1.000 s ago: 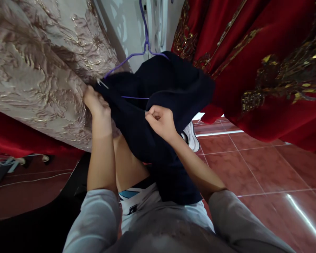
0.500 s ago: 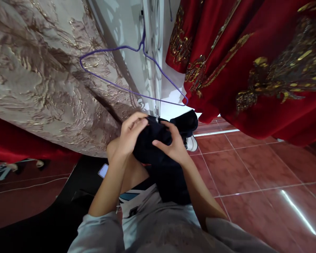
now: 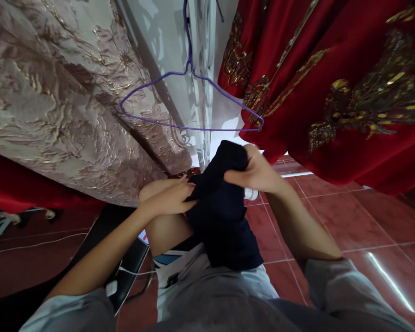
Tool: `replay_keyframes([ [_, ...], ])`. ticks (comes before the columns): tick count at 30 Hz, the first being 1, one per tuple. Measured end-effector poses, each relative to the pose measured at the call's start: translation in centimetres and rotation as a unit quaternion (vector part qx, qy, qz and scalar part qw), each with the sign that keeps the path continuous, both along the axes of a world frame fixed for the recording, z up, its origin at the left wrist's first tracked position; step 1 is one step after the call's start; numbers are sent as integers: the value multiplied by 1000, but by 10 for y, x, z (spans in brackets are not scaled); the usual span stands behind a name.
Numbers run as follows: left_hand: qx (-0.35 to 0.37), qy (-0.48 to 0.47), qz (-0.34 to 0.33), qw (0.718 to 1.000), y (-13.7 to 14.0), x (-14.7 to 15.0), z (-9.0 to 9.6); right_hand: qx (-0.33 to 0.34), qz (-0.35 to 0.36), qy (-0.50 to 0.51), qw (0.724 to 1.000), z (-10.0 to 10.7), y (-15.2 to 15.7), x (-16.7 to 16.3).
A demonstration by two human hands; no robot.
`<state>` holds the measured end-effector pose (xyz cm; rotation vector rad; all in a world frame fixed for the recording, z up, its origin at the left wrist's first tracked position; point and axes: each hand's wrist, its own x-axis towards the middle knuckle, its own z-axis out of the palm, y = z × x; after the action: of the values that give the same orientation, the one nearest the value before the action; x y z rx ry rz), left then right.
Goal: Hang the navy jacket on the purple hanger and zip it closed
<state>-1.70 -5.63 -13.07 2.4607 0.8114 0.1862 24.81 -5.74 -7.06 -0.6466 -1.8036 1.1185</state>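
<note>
Two bare hands hold a dark navy-blue cloth garment [image 3: 221, 216], which lies bunched over the near lap, its far part lifted toward the right. The left hand [image 3: 171, 198] pinches the garment's left edge between thumb and fingers; slight blur hides the exact fingertips. The right hand [image 3: 257, 173] grips the raised far-right part, thumb across the near face and the other fingers partly hidden behind.

A second ago the garment was draped on the thin purple wire hanger [image 3: 189, 67]; now that hanger hangs bare on the far side, apart from the cloth. Half a second ago the hands were close together over the bundle; they are now wider apart, the right one farther right.

Shiny pale-pink embossed fabric [image 3: 55, 110] hangs at left, red gold-sequinned fabric [image 3: 290, 101] at right, above the reddish tiled floor [image 3: 318, 226].
</note>
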Motion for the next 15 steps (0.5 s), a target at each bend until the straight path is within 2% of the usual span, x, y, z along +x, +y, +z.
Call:
replay_keyframes([
  [3, 84, 71, 77, 991, 15, -23, 0, 78, -110, 51, 990, 2, 29, -2],
  [5, 119, 82, 149, 978, 28, -42, 8, 91, -157, 74, 981, -10, 56, -16],
  [9, 128, 112, 233, 957, 40, -75, 18, 3, -217, 41, 975, -52, 103, -43],
  [10, 131, 122, 243, 953, 39, -82, 16, -6, -237, 29, 971, -61, 108, -43],
  [12, 127, 144, 256, 948, 37, -95, 9, 20, -284, 3, 959, -71, 108, -33],
  [15, 124, 142, 272, 944, 35, -112, 5, 100, -340, -46, 934, -67, 93, -3],
])
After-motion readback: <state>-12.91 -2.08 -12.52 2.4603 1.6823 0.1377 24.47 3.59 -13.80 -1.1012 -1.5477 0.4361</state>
